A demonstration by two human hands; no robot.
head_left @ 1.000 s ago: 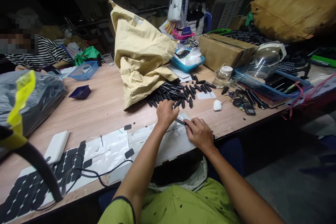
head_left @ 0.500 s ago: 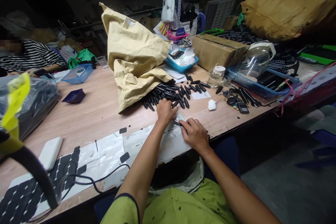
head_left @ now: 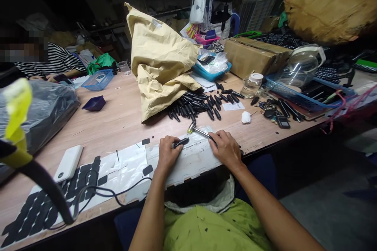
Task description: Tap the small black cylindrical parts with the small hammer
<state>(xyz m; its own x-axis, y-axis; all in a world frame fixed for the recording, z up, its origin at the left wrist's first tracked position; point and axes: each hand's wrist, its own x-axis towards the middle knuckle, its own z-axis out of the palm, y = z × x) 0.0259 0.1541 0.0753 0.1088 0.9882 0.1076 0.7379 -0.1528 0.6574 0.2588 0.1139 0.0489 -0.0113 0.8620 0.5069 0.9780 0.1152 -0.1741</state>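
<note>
My left hand (head_left: pixel 168 152) is closed around a short black pen-like piece (head_left: pixel 181 142), its tip pointing right over the white sheet (head_left: pixel 188 160) at the table's edge. In my right hand (head_left: pixel 226 149) lies the handle of a small hammer (head_left: pixel 201 132), fingers wrapped round it. The hammer's head, with a yellowish face, is up and to the left, just right of the black piece and apart from it. Beyond both hands, a heap of similar black pieces (head_left: pixel 191 104) spills from the mouth of a cream-coloured sack (head_left: pixel 161 59).
A small white lump (head_left: pixel 246 117), a jar (head_left: pixel 252 85) and a blue basket (head_left: pixel 309 100) with tools stand to the right. At left are a purple tray (head_left: pixel 94 103), a white power bank (head_left: pixel 68 162) and black stickers (head_left: pixel 59 200). A person in stripes (head_left: pixel 63 60) sits across.
My left hand has come back from the heap toward me and to the left, now with a black piece in it. My right hand keeps the hammer, whose head now shows clearly.
</note>
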